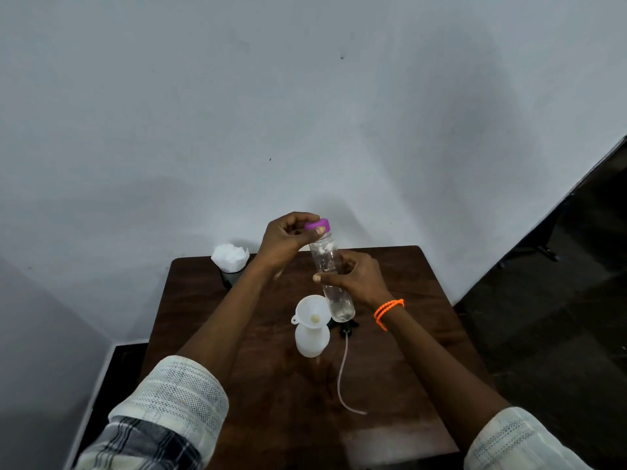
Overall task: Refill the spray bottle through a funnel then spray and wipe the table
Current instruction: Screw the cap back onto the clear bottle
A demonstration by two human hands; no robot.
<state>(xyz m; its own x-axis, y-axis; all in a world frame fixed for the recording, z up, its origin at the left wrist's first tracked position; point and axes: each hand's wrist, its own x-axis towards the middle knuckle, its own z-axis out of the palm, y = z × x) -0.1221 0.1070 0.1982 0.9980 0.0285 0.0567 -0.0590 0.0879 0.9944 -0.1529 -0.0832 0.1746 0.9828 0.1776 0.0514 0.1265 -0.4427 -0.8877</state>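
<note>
Clear water bottle (330, 276) held up over the dark wooden table (400, 361).
Left hand (288, 239) pinched on purple cap (318, 225); right hand (356, 279) wrapped around bottle's middle. Just below, white funnel (310, 312) seated in white spray bottle (312, 340), beside black sprayer head (346, 329).

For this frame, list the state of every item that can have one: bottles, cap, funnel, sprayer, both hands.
Clear bottle: lifted, tilted, capped.
Purple cap: on the clear bottle.
Left hand: grip closed on the purple cap.
Right hand: grip closed around the clear bottle.
White spray bottle: upright, open.
Funnel: seated in its neck.
Spray head with tube: off, lying on the table.
</note>
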